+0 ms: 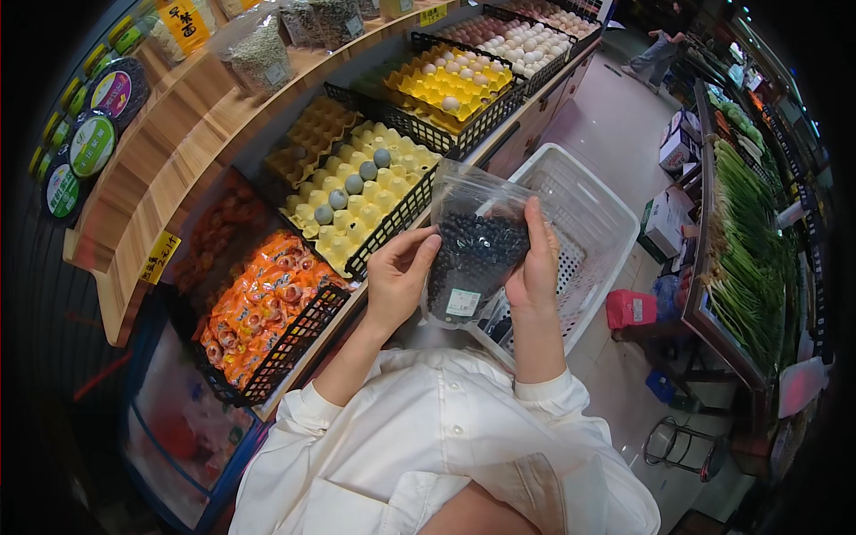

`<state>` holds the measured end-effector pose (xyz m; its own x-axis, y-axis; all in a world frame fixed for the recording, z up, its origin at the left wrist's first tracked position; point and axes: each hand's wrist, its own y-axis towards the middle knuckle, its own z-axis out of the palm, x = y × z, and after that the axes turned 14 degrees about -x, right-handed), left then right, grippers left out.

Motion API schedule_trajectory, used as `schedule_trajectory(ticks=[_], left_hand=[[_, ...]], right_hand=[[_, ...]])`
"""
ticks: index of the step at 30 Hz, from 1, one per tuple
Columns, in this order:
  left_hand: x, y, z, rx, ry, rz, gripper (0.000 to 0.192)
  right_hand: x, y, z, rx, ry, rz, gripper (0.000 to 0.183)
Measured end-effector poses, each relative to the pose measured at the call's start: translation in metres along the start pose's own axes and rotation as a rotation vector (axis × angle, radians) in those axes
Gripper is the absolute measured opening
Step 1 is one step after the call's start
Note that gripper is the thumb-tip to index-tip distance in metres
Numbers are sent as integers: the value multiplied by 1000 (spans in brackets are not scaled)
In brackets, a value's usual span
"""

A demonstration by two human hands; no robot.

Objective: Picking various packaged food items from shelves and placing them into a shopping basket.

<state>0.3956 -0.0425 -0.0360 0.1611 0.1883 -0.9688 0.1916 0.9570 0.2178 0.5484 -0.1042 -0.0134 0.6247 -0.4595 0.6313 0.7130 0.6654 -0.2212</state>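
Note:
Between my two hands is a clear zip-top plastic bag (475, 247) of small dark beans or berries, with a white printed label near its lower end. My left hand (401, 267) pinches the bag's left edge between thumb and fingers. On the other side my right hand (538, 257) holds it, the thumb up along the edge and the fingers behind, partly hidden. Below and beyond the bag stands a white perforated plastic crate (602, 247). Some dark items lie in the crate's near end, mostly covered by the bag and my right arm.
Left of me, black baskets hold orange-wrapped eggs (267, 301) and a yellow egg tray (381, 190) with several bluish eggs. A wooden shelf (221, 114) carries bagged dry goods. On the right are a stand of green onions (749, 267), cartons (665, 221) and a stool (685, 448). A person (659, 47) is farther off.

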Motion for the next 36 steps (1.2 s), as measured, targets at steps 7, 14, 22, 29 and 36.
schedule_trajectory(ticks=[7, 14, 22, 29, 36], left_hand=[[14, 1, 21, -14, -58, -35, 16], [-1, -4, 51, 192, -168, -244, 20], [15, -17, 67, 236, -153, -396, 22], [67, -18, 80, 170, -19, 146, 21], [80, -28, 92, 392, 239, 737, 35]], right_hand=[[9, 1, -14, -62, 31, -3, 23], [16, 13, -48, -102, 127, 66, 25], [23, 11, -78, -67, -1, -61, 19], [44, 2, -102, -352, -404, -426, 45], [41, -16, -128, -293, 58, 410, 50]])
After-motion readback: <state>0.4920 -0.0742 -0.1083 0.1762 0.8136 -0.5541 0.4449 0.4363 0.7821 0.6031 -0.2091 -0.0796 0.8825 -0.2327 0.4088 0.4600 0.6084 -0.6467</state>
